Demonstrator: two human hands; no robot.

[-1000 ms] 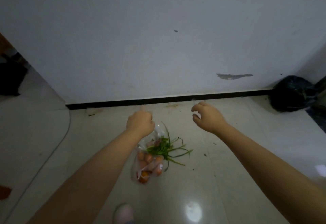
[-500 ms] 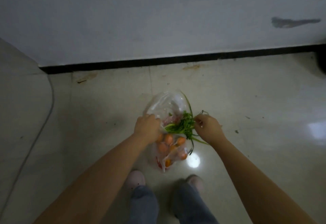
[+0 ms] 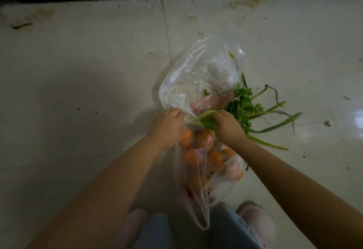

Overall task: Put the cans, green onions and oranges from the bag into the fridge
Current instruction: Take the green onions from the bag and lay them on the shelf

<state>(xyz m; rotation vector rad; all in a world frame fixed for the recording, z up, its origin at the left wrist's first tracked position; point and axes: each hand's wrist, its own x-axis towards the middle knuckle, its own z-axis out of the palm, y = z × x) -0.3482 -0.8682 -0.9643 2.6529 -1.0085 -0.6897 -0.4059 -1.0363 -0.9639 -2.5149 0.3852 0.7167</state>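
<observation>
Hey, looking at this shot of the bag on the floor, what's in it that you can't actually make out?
- Cans: head view, only a blurred red and white shape behind the crinkled plastic bag; not identifiable.
- Number of oranges: overlapped, partly behind both hands.
- Green onions' stem ends: covered by the right hand.
- Fridge: outside the frame.

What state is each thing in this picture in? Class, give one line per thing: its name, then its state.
Bag: clear plastic, on the floor, mouth open, not yet emptied.
Green onions: sticking out of the bag onto the floor, stems gripped.
Oranges: inside the bag.
Left hand: gripping the bag's edge.
Right hand: gripping the onion stems.
Floor: tiled, glossy, speckled with dirt.
</observation>
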